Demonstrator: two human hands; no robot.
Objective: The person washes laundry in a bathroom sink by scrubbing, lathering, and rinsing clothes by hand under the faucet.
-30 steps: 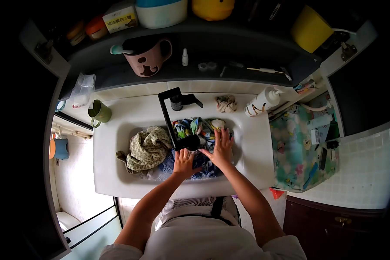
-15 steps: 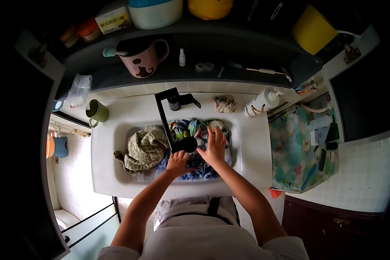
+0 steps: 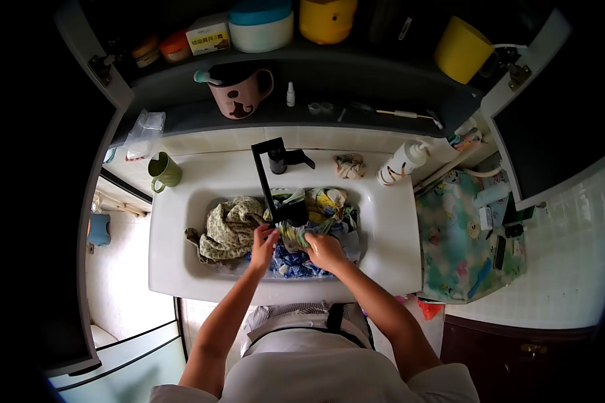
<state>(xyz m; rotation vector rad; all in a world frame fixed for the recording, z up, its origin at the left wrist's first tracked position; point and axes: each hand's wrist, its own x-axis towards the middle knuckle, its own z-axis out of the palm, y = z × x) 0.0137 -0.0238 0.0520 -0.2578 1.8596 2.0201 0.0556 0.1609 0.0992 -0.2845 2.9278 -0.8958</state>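
Note:
Wet laundry fills the white sink (image 3: pixel 171 269). My right hand (image 3: pixel 325 253) is closed round a bunched, multicoloured patterned garment (image 3: pixel 293 237), lifted under the spout of the black tap (image 3: pixel 262 178). At the other end of that bunch, my left hand (image 3: pixel 264 245) has its fingers bent against the cloth; the spout partly covers this spot. Below both hands lies a blue-and-white patterned cloth (image 3: pixel 294 263) in the water. A beige garment with small dark marks (image 3: pixel 230 228) is heaped at the sink's left side.
A green cup (image 3: pixel 165 172), a crumpled cloth (image 3: pixel 349 166) and a white pump bottle (image 3: pixel 403 162) stand along the sink's back rim. Above hangs an open cabinet with a pink mug (image 3: pixel 243 94) and a yellow cup (image 3: pixel 461 50). Its doors jut out at both sides.
My right hand has gone from spread on the laundry to closed round the multicoloured garment, drawing it nearer. My left hand has risen to the spout, its fingers now bent. The view has shifted slightly.

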